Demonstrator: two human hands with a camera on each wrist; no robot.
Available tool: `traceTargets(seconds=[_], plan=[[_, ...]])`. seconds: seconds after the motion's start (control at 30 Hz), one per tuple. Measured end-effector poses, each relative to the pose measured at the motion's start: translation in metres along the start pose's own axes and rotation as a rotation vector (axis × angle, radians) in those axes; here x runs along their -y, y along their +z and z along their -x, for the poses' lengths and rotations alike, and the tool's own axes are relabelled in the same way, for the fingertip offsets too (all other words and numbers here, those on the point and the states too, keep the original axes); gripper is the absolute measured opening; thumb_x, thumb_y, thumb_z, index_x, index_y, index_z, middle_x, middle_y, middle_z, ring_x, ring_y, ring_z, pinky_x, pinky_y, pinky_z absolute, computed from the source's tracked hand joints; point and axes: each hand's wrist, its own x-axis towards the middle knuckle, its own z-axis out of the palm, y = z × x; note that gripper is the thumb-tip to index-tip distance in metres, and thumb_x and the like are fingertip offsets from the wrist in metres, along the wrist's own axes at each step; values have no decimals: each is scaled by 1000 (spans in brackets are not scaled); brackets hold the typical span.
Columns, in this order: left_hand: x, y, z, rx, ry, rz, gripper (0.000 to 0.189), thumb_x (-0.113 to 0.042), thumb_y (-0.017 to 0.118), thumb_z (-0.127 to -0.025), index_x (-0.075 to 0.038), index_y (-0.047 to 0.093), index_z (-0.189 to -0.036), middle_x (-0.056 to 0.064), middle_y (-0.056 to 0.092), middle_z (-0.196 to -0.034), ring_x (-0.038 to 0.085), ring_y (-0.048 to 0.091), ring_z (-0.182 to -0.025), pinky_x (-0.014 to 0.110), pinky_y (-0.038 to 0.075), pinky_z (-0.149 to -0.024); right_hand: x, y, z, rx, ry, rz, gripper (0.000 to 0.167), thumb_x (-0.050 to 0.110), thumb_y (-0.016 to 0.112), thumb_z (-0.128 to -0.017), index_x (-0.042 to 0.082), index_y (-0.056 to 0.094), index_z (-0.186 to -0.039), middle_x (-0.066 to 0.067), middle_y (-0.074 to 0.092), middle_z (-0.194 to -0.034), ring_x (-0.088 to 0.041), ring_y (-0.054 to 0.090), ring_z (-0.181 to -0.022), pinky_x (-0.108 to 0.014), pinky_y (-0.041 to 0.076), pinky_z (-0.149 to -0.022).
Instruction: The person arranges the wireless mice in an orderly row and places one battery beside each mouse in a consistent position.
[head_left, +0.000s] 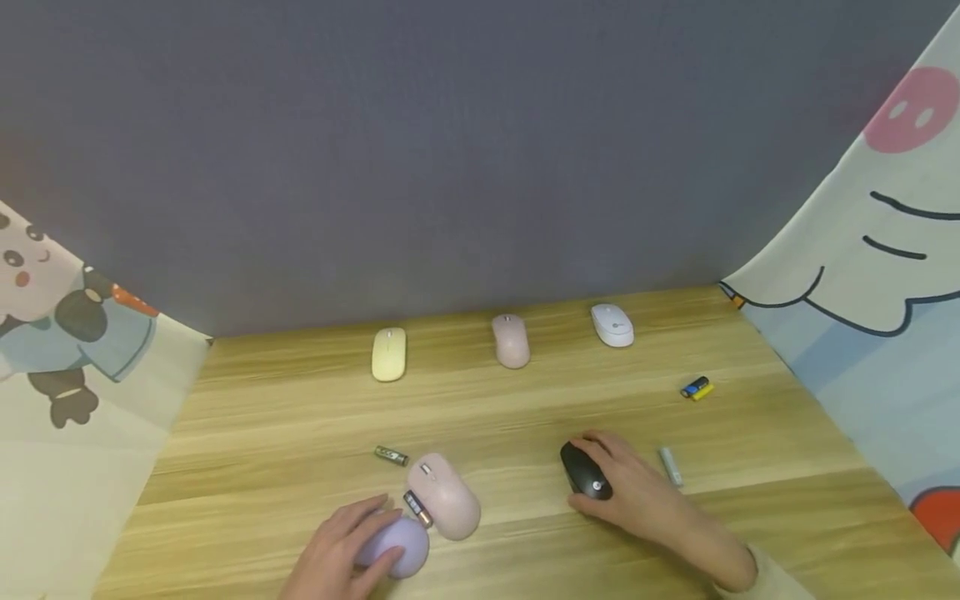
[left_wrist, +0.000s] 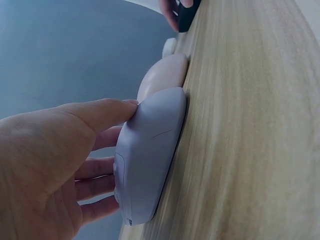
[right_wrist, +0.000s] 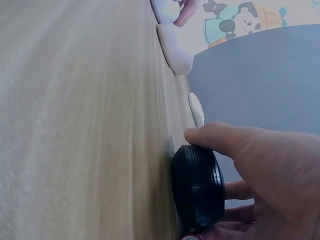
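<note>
Nearest, the left grip is curled round the purple mouse on the desk, beside a battery and a pink mouse. Farther over, the right grip clasps the black mouse. The step looks like positioning both; the next move probably calls for care around that battery.

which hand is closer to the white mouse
Right. The right hand, holding the black mouse, is in front of the white mouse; the left hand, on the purple mouse, is farther off, leftward.

left hand: lilac mouse | right hand: black mouse | pink mouse between
</note>
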Motion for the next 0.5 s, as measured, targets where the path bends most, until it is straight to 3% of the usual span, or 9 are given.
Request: traceTargets(seconds=[0.13,0.27,0.5], plan=[[-2,-1,-1,23,-21,17,43,-34,90,-76,-22,77,-115,4,73,-122,22,70,-104,43,63,-81,-1,3,-1,-40,-11,17,67,36,85,-83,6,61,-138,-18,59,-135,-35,62,-119,-48,61,-90],[0,-1,-2,14,5,10,44,-33,91,-75,-21,77,-115,5,73,-121,23,70,-103,43,63,-81,-1,4,-4,-66,-16,19,67,34,86,-82,5,62,-137,-19,60,-134,-37,62,-118,-49,61,-89],[1,-1,0,17,6,-1,44,-33,91,-75,-21,77,-115,5,73,-121,23,70,-104,44,63,-82,0,0,-8,-63,4,-5,69,35,84,-84,4,60,-140,-21,58,-135,-39,61,-119,-51,61,-89]])
